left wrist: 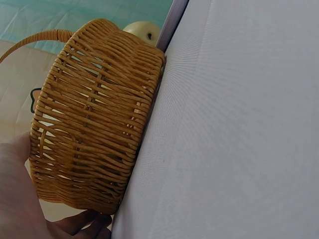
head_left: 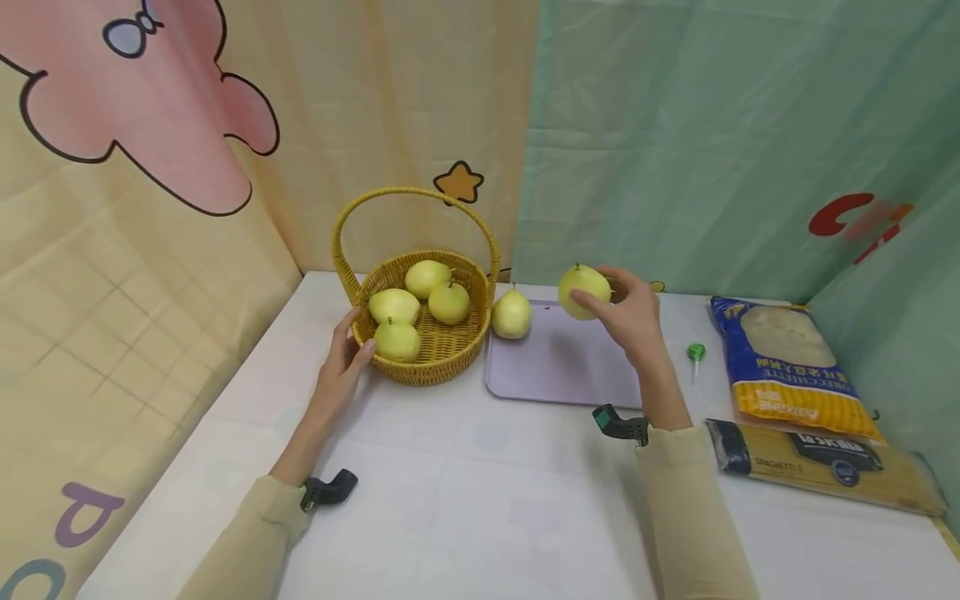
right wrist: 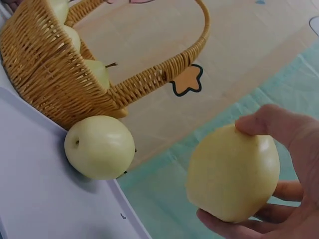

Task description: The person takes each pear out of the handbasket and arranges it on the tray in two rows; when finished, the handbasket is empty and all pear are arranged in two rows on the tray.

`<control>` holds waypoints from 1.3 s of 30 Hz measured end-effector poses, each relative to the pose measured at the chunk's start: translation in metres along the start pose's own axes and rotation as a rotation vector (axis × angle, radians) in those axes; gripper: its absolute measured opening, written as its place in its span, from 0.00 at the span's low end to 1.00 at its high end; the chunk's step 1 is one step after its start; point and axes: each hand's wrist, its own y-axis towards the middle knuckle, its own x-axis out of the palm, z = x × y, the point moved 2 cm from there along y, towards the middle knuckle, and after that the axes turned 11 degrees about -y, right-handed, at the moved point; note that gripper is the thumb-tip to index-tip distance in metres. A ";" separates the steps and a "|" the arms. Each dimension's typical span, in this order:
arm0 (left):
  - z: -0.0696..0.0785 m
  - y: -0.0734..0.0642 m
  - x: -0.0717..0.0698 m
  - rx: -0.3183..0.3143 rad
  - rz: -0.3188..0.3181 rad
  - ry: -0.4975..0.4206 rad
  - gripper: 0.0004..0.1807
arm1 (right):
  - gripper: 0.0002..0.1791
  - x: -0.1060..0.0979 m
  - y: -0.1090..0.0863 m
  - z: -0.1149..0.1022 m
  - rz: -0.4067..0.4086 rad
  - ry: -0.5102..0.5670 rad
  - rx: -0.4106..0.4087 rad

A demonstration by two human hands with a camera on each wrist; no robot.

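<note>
My left hand (head_left: 342, 364) grips the left side of a wicker basket (head_left: 435, 368), its thumb at the rim and its fingers round the outer wall. Several yellow-green pears (head_left: 397, 342) lie inside, and a tall hooped handle (head_left: 408, 191) arches over them. In the right wrist view, my right hand (right wrist: 294, 174) holds another pear (right wrist: 234, 172) between thumb and fingers. From the head view, this pear is above a pale purple tray (head_left: 547, 379). One more pear (head_left: 512, 314) sits at the tray's left end, right beside the basket.
Right of the tray lies a green lollipop (head_left: 697, 353). Farther right are a blue and yellow bag of pasta (head_left: 795, 367) and, nearer me, a long spaghetti pack (head_left: 832, 468). Printed curtains (head_left: 712, 150) hang behind and beside the white table (head_left: 450, 500).
</note>
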 end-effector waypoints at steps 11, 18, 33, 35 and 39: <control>-0.033 0.010 -0.006 0.029 0.022 0.026 0.37 | 0.44 0.005 0.006 0.020 -0.026 -0.062 0.228; -0.032 0.010 -0.007 0.017 0.019 0.027 0.37 | 0.42 0.015 0.007 0.035 -0.005 -0.115 0.266; -0.033 0.010 -0.007 0.015 0.017 0.032 0.37 | 0.39 0.044 0.009 0.053 0.056 -0.153 0.229; -0.032 0.010 -0.006 0.014 0.018 0.029 0.37 | 0.38 0.046 0.010 0.054 0.075 -0.154 0.205; -0.033 0.010 -0.005 0.016 0.018 0.020 0.37 | 0.38 0.048 0.011 0.055 0.102 -0.178 0.175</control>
